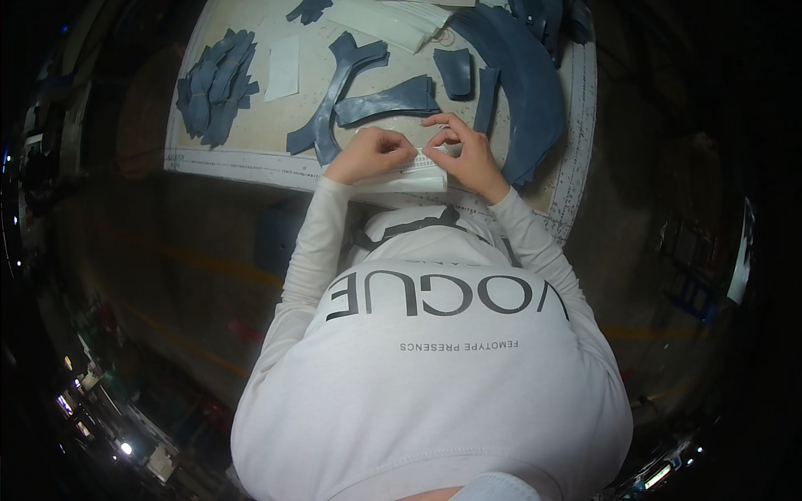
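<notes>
On the far right of the pale desk [259,132], the broad curved stack of blue-grey sheets [535,93] sweeps toward the near edge. To the far left lies a bundle of blue-grey strips [219,88]; between them are a forked blue-grey piece [332,93] and, to its right, a tapered blue-grey piece [388,103], just beyond my hands.

My left hand [380,155] is closed, fingertips pinching at the small sheet before me. My right hand [464,155] has thumb and forefinger curled together there, the other fingers lifted; I cannot tell whether it grips anything. A white strip [407,181] lies on the near side, by the desk edge.

Smallest is the white printed sheet [428,159], near centre, at my fingertips. It looks thin, so an uneven pull could tear or crease it; a loose pinch might let it slip. Reaching farther, my knuckles could nudge the tapered piece out of place.
</notes>
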`<action>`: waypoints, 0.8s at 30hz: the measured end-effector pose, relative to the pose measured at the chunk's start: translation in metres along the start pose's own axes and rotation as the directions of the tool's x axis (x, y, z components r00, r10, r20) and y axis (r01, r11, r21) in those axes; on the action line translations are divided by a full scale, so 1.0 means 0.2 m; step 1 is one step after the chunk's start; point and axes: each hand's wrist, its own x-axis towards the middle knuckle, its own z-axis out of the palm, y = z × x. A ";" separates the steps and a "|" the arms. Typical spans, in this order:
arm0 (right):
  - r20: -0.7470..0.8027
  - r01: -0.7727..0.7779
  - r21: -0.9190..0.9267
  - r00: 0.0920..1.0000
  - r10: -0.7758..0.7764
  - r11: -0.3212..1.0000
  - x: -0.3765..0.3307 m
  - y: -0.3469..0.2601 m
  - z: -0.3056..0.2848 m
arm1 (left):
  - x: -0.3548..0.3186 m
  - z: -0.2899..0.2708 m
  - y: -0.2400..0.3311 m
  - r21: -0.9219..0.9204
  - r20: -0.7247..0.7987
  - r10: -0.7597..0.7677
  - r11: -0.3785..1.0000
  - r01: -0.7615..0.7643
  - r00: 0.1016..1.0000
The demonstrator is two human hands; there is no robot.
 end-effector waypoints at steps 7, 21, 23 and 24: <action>-0.030 0.310 -0.467 0.930 -0.365 0.828 0.00 -0.01 0.03 | -0.01 -0.01 0.01 0.035 -0.012 -0.020 0.999 0.021 1.000; -0.008 0.381 -0.543 0.889 -0.458 0.748 -0.04 -0.01 0.07 | 0.01 0.00 0.00 -0.051 -0.013 -0.001 0.999 0.001 1.000; -0.034 0.369 -0.503 0.895 -0.445 0.782 -0.04 0.00 0.07 | 0.00 0.00 0.01 -0.070 0.018 0.001 0.998 0.000 1.000; -0.043 0.366 -0.478 0.898 -0.438 0.799 -0.04 0.01 0.07 | 0.00 0.00 0.02 -0.077 0.025 -0.009 0.997 0.011 1.000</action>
